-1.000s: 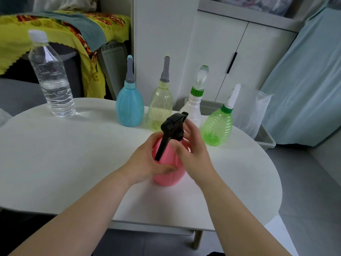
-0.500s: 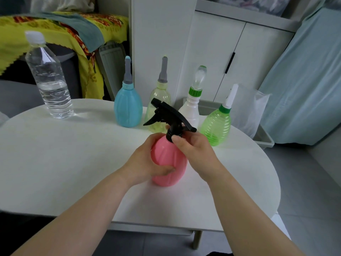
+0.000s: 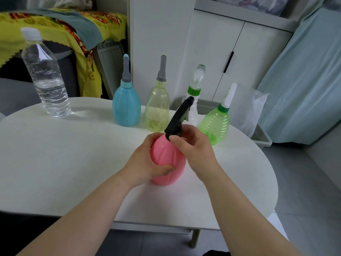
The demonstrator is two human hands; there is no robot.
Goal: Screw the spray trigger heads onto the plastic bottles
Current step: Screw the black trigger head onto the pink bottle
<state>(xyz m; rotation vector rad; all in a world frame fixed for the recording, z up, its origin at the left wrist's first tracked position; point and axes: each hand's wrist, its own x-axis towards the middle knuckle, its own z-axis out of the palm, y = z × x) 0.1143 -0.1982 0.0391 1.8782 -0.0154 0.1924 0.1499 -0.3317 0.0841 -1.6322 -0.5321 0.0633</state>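
Note:
A pink plastic bottle stands upright on the white oval table. My left hand grips its body from the left, thumb across the front. A black spray trigger head sits on the bottle's neck, its nozzle pointing up and away to the right. My right hand pinches the collar at the base of that head. Behind stand a blue bottle, a pale yellow bottle, a white bottle and a green bottle, each with a head on.
A clear water bottle with a white cap stands at the table's back left. White cabinets rise behind the table. A grey bin with a plastic bag sits at the right, past the table's edge.
The black trigger head has turned on the pink bottle's neck: its nozzle pointed left half a second ago and now points up and away. My right hand has turned with the collar.

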